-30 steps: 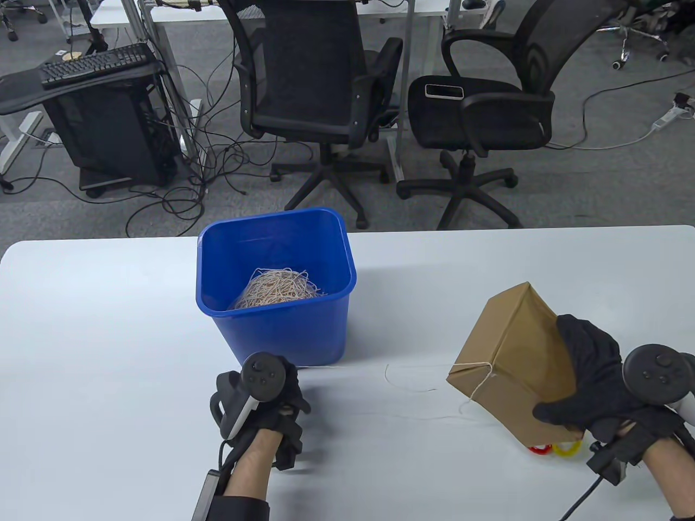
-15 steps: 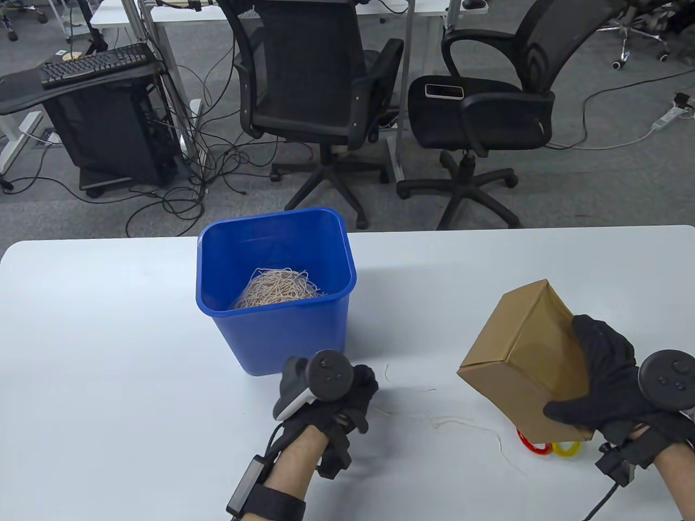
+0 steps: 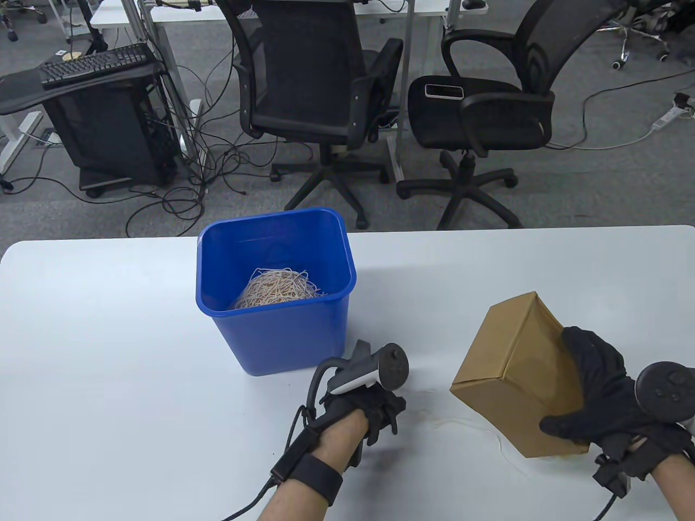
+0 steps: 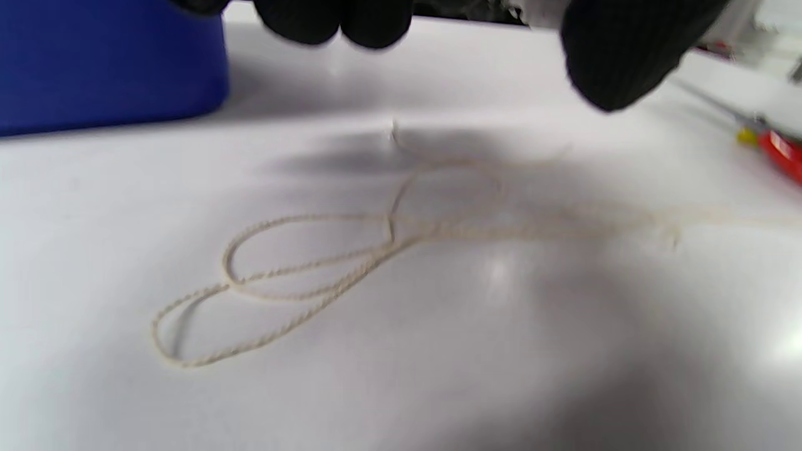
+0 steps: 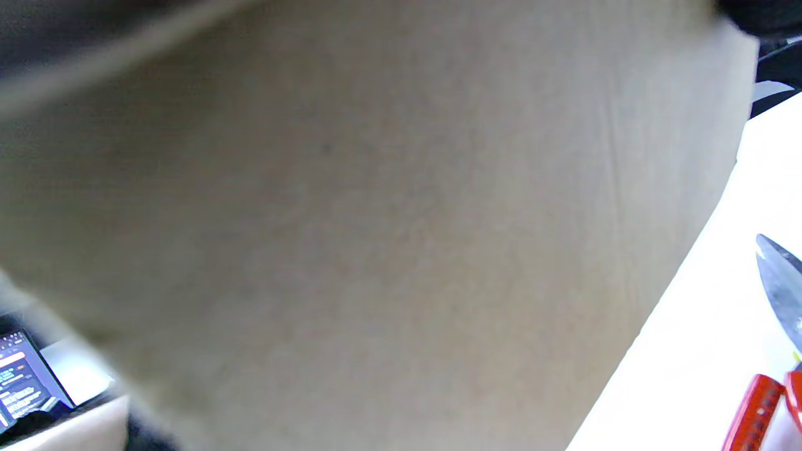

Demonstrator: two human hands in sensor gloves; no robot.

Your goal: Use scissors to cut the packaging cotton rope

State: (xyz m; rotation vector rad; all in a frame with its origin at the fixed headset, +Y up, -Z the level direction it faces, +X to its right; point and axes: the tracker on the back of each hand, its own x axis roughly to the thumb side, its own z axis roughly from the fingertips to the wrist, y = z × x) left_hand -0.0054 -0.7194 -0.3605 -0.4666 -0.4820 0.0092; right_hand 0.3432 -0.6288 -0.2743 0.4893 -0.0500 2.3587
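One loose length of cotton rope (image 4: 326, 275) is seen lying in loops on the white table (image 3: 108, 347), directly beneath the left hand (image 3: 364, 404) and trailing toward the right hand (image 3: 594, 393). No part of it appears to be wrapped around the cardboard box (image 3: 516, 374), which is gripped by the right hand and held tilted, just right of the left hand. The left hand's fingertips (image 4: 338, 22) hang spread above the rope without touching it; nothing is held by them. Scissors (image 4: 774, 147) with red and yellow handles are glimpsed beyond the left hand's thumb side, close under the box; in the table view they are hidden by it. A blue bin (image 3: 277, 287) holding a tangle of rope is set just ahead of the left hand. Thin, limp rope could be missed or only partly gathered by gloved fingers, and the scissors could be struck if the box is lowered onto them.
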